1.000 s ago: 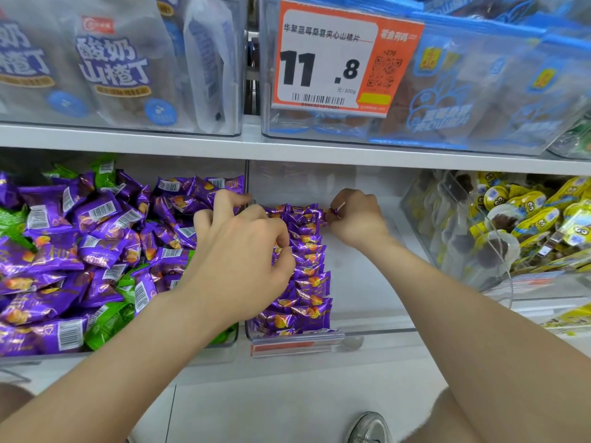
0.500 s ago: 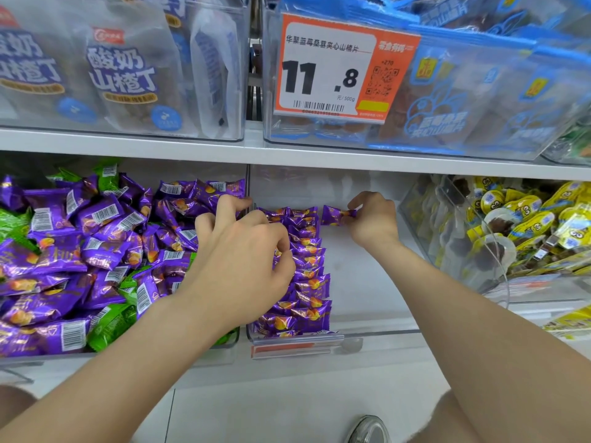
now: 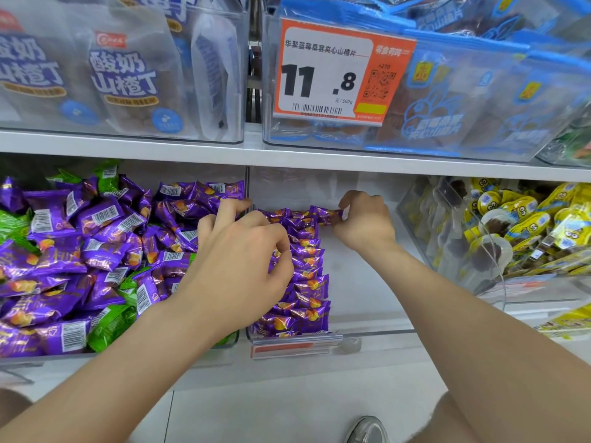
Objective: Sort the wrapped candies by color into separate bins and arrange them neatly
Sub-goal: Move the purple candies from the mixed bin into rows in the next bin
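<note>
Compared with a second ago, the purple foil-wrapped candy [image 3: 324, 215] is out in plain view now, and our right hand [image 3: 364, 223] has slid a little to the right with it. We're pinching it by its right crimped end between thumb and fingertips, and it lies sideways just beside the far end of the row of purple candies [image 3: 307, 276], at the back of the clear plastic bin [image 3: 367, 328] in the middle. Looks like we're starting a second column next to the first.

To do this bit well, we reckon: set it down flat, picture side up like the others, left end snug against the row so no gap opens, and square it with the top piece before letting go. Those wrappers look slick, so a careless nudge could fan the overlapped row out.

Our left hand [image 3: 243, 263] hovers over the upper part of that row, fingers curled, index stretched toward the divider; we can't tell if it's got anything in it, the knuckles hide that.

Left of that, the mixed heap of purple and green wrapped candies [image 3: 96, 251] in the neighbouring bin is nowhere near sorted. Off right sits a tilted clear tub of yellow packs [image 3: 527, 225], with a white shelf [image 3: 287, 158] overhead.
</note>
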Tool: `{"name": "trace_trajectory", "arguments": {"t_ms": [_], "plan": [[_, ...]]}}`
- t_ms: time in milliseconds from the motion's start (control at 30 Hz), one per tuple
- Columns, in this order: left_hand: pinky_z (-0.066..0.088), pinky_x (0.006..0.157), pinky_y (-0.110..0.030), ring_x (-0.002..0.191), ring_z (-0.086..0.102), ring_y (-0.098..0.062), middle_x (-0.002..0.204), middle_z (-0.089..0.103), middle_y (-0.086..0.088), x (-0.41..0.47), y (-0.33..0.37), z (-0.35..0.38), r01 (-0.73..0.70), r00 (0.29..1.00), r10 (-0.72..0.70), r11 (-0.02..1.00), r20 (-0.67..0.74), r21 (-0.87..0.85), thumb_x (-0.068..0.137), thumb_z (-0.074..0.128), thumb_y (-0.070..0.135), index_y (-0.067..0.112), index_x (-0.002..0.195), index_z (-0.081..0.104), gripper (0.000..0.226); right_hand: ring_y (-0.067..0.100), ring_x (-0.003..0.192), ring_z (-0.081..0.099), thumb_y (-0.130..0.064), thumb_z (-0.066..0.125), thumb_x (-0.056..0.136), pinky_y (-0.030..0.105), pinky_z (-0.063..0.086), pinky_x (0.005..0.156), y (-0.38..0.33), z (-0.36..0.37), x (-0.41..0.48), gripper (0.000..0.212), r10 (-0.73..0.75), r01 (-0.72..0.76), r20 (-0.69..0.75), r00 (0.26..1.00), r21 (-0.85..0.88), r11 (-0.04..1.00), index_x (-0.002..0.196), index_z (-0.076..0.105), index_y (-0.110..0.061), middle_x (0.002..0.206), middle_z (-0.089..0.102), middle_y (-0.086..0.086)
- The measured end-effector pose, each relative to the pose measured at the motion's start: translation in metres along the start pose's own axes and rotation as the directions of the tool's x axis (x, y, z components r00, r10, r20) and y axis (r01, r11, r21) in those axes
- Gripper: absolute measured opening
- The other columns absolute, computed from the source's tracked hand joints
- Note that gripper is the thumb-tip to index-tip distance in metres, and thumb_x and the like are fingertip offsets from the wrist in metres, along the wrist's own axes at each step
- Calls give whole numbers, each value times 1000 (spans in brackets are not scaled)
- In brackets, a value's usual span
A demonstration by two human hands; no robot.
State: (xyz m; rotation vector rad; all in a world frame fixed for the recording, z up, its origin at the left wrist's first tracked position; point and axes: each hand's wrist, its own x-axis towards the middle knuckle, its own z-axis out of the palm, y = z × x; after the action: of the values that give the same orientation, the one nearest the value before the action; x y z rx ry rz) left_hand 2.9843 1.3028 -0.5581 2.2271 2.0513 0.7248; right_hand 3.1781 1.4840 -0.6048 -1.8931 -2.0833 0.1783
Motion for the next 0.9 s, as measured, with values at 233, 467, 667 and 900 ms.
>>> {"name": "trace_trajectory", "arguments": {"t_ms": [233, 467, 667, 900], "plan": [[43, 89, -38, 103, 48, -20, 106, 50, 6, -14, -5, -25, 33, 985, -63, 982, -161, -186, 95, 58, 28, 27, 107, 61, 13, 26, 95, 63, -20, 46, 83, 37, 51, 84, -61, -43, -63, 28, -444, 455, -102, 890, 246, 856, 98, 69, -16, 99, 68, 6], [40, 103, -50, 123, 38, -40, 126, 41, -9, -34, -72, -74, 476, 844, -517, 844, 141, 247, 93, 58, 57, 27, 130, 49, 48, 22, 91, 53, -7, 54, 84, 35, 45, 78, -137, -56, -140, 17, -700, 701, -143, 699, 333, 631, 96, 62, -16, 101, 52, 3], [42, 109, -44, 129, 48, -39, 137, 51, -18, -35, -128, -102, 483, 782, -580, 795, 229, 366, 93, 70, 46, 13, 136, 52, 58, 38, 99, 65, -12, 56, 92, 43, 55, 81, -192, -39, -129, 21, -633, 626, 94, 768, 98, 774, 112, 65, -10, 106, 67, 14], [47, 99, -43, 118, 51, -32, 116, 65, -1, -33, -149, -92, 369, 823, -507, 821, 258, 434, 72, 82, 55, 27, 121, 66, 58, 36, 97, 65, -32, 66, 96, 42, 55, 81, -236, -6, -91, 61, -600, 547, 243, 762, 254, 798, 148, 42, -13, 90, 67, 8]]}}
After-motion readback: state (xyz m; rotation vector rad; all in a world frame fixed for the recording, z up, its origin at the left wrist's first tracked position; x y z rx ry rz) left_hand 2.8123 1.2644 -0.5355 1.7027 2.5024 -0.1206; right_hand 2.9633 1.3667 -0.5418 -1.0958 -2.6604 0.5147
